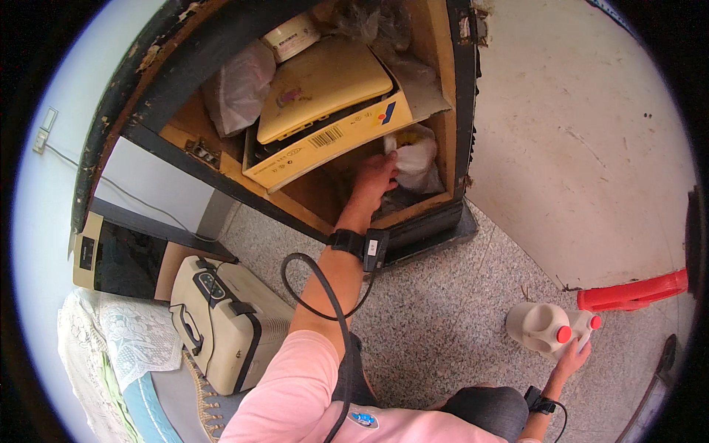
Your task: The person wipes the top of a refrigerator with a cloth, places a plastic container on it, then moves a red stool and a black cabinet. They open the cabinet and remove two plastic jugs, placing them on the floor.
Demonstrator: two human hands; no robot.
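My left hand (376,177) reaches into the lower compartment of an open wooden cabinet (424,206), its fingers at a white plastic bag (412,158); whether they grip it I cannot tell. Directly above lies a yellow cardboard box (332,144) with a flat yellow lidded device (327,83) on top. Down on the speckled floor at the right, my right hand (573,357) touches one of two whitish plastic jugs with red caps, the rear jug (581,326); the front jug (540,326) stands beside it. The fingers are partly hidden, so the grip is unclear.
A white tub (291,37) and a pinkish plastic bag (242,88) sit higher in the cabinet. A beige portable appliance (232,326) stands at left, near lace cloth (138,332). A worn pale panel (576,138) and a red object (631,293) are at right. A black cable loops by my left arm.
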